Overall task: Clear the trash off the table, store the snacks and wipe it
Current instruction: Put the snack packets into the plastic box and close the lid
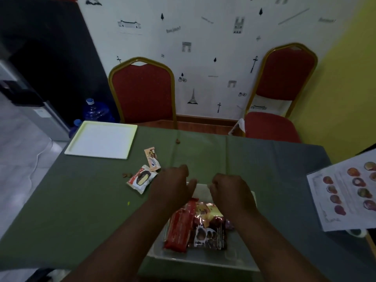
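A white container (201,191) stands on the green tablecloth (81,200) near the front edge. It holds a red snack pack (180,226) and a shiny brown biscuit pack (209,231). My left hand (173,182) curls over the container's far left rim, with the thumb lying on the rim. My right hand (230,192) curls over the far right rim; its fingertips are hidden. Left of the hands, two small wrappers lie on the cloth: a cake wrapper (142,179) and an orange biscuit wrapper (152,159). Crumbs (126,175) sit beside them, and another crumb (178,141) lies farther back.
A white tray (101,139) lies at the table's far left corner. A printed sheet with food pictures (345,192) overhangs the right side. Two red chairs (142,90) (280,94) stand behind the table against the wall. Blue water bottles (93,112) stand on the floor at left.
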